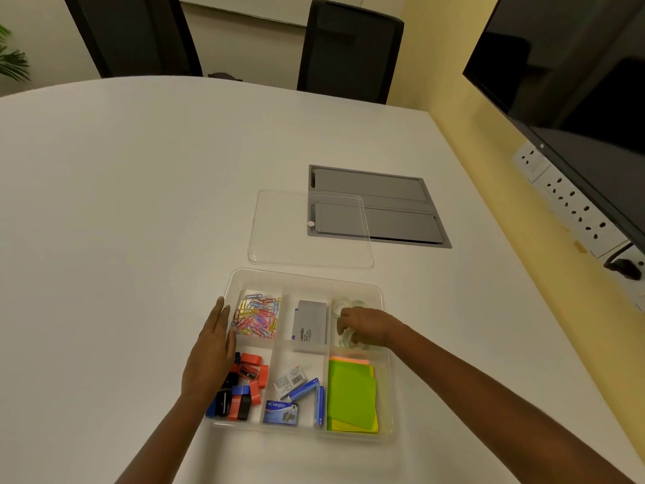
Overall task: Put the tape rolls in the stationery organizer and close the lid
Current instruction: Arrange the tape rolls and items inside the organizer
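Two hands: I saw both at the stationery organizer [307,274], one on each side.
Right hand [366,326]: its fingers were curled downward, pinching one of the clear tape rolls [343,303] inside the far right compartment.
Left hand [213,347]: its fingers were straight and together, pressed flat against the organizer's left wall.
Tape rolls: all I could make out sat in that far right compartment, partly hidden under the right hand.
Organizer: it was a clear tray with six compartments, uncovered, resting on the white table [139,204].
Other compartments: I saw coloured paper clips [258,316], a grey box [310,324], red, blue and black sharpeners [247,382], staple boxes [296,393] and sticky notes [350,393].
Lid [279,239]: it was clear and lay flat on the table just beyond the organizer, its right side overlapping a grey hatch [391,190].
Right edge: a dark monitor [576,82] hung above a row of wall sockets [572,204].
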A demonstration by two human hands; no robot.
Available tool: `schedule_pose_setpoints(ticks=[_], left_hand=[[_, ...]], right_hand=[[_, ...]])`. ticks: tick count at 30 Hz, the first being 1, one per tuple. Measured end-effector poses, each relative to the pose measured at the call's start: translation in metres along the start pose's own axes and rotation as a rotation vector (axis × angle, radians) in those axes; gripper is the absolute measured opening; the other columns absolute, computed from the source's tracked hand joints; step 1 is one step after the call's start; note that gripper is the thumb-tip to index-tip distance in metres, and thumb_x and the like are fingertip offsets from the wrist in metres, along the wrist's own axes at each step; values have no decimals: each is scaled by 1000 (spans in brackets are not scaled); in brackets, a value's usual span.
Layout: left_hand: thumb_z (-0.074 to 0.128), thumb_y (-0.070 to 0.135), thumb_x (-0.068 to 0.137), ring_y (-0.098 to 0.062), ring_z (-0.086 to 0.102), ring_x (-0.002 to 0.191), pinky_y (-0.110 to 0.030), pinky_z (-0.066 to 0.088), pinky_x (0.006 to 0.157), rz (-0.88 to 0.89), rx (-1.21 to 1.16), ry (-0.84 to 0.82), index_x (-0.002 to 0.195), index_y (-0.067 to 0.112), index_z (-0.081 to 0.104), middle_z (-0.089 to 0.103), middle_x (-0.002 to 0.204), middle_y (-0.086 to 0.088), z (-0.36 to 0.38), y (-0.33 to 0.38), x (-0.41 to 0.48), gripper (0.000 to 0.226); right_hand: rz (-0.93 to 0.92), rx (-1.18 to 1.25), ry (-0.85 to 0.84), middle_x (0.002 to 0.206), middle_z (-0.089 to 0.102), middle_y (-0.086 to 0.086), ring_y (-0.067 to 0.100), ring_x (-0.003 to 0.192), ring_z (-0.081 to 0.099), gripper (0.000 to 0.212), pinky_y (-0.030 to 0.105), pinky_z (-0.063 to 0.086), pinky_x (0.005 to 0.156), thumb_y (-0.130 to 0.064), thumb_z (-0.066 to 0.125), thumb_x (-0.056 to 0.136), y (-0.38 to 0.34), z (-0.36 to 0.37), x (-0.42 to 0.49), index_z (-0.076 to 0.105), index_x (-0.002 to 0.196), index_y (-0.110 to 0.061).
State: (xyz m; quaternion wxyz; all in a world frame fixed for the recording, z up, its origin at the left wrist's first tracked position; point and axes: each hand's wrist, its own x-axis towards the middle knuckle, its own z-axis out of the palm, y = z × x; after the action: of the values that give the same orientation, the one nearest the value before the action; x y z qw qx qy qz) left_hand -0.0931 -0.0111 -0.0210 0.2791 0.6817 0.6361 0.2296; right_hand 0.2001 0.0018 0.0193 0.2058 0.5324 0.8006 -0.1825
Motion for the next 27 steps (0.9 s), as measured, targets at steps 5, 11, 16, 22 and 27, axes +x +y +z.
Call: schedule_pose_setpoints(ticks=[5,11,16,22,27], left_hand=[[39,18,95,-27,31,138,-48,39,105,-12,-3,-7,141,13,24,20,155,-6,0,0,1,48],[38,18,95,-26,30,139,-47,37,106,-12,-4,-13,141,13,24,19,155,-6,0,0,1,48],[38,17,95,-26,30,139,-47,38,105,-9,7,-8,141,12,25,20,155,-6,0,1,1,47],[37,17,96,-26,32,138,-45,39,105,-7,10,-4,141,12,25,20,155,-6,-1,2,0,47],[39,17,95,-27,33,137,-46,40,104,-4,12,4,140,13,28,20,155,-6,-1,2,0,46]], right_hand=[[34,-93,-11,121,60,15,30,108,57,23,40,49,83,-7,49,92,6,-2,-4,55,113,-3],[15,-82,-38,134,52,12,31,116,53,36,40,46,92,-8,46,94,6,5,-10,46,131,-11],[-37,-171,37,131,50,14,31,114,51,39,42,49,85,-1,50,91,3,12,-12,48,129,-9],[-132,-261,102,121,55,19,33,108,54,29,42,48,81,-1,44,92,1,13,-7,52,121,-2],[-56,-215,57,126,55,17,33,114,53,32,43,48,86,-1,44,93,0,21,-7,50,125,-5]])
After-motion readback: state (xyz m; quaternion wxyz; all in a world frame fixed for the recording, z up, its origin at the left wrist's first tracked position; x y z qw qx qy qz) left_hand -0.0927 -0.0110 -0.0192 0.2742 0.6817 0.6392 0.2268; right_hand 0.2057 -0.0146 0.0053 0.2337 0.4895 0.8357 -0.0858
